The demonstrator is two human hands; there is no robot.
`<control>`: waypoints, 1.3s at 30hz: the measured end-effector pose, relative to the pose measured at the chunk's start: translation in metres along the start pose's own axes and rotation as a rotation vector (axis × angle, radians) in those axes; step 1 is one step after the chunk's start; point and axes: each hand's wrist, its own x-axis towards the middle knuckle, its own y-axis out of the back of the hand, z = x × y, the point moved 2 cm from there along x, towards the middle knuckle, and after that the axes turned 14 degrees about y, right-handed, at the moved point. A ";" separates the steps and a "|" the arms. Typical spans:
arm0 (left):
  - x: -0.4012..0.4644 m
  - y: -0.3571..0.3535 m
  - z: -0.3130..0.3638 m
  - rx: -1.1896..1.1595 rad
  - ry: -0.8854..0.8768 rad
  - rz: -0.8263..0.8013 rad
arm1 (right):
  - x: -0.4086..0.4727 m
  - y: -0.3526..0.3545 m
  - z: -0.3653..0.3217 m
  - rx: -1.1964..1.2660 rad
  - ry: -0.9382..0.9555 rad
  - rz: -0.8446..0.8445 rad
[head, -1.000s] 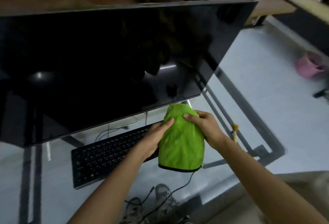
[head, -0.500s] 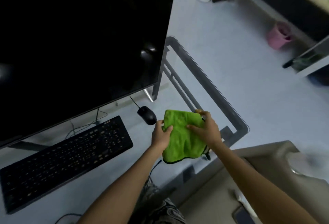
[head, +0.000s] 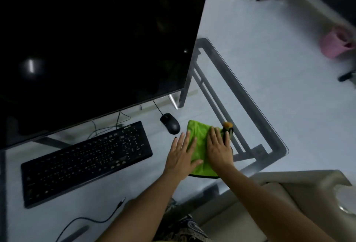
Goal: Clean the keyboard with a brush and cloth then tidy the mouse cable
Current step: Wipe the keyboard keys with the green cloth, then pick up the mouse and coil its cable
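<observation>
A green cloth [head: 199, 141] lies flat on the glass desk [head: 273, 141], right of the black keyboard [head: 86, 162]. My left hand [head: 182, 155] presses its left side with straight fingers. My right hand [head: 218, 147] lies flat on its right side. A brush with an orange tip [head: 227, 126] sits at the cloth's far right edge, partly hidden by my right hand. The black mouse [head: 170, 123] rests just beyond the cloth, and its cable [head: 157, 107] runs back under the monitor.
A large dark monitor [head: 92, 45] looms over the back of the desk. A loose black cable with a plug [head: 107, 216] lies near the front edge. A pink bucket [head: 335, 44] stands on the floor to the right. A chair arm [head: 298, 188] sits lower right.
The cloth was held up in both hands; now it lies on the desk with both hands flat on it. The view swung right and down, showing the mouse and brush.
</observation>
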 end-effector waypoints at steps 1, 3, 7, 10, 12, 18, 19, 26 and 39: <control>-0.002 0.010 -0.002 -0.018 -0.002 0.008 | 0.003 0.010 -0.005 0.009 0.003 0.012; -0.009 0.034 -0.013 -0.107 0.024 0.074 | 0.014 0.034 -0.020 0.065 0.058 0.088; -0.039 0.073 -0.086 -0.152 0.169 0.313 | 0.053 0.089 -0.082 0.229 0.348 0.430; -0.075 0.082 -0.171 -0.124 0.365 0.357 | 0.075 0.110 -0.136 0.329 0.578 0.331; -0.102 0.078 -0.227 -0.141 0.501 0.327 | 0.084 0.108 -0.162 0.321 0.618 0.178; -0.187 0.026 -0.333 -0.336 0.923 0.108 | 0.090 0.066 -0.182 0.340 0.476 0.069; -0.196 0.016 -0.339 -0.385 0.968 0.102 | 0.088 0.059 -0.181 0.379 0.445 0.084; -0.199 -0.001 -0.346 -0.710 1.089 0.298 | 0.081 0.047 -0.183 0.485 0.264 0.228; -0.132 0.032 -0.403 -0.667 1.056 0.399 | 0.163 0.081 -0.180 0.574 0.188 0.323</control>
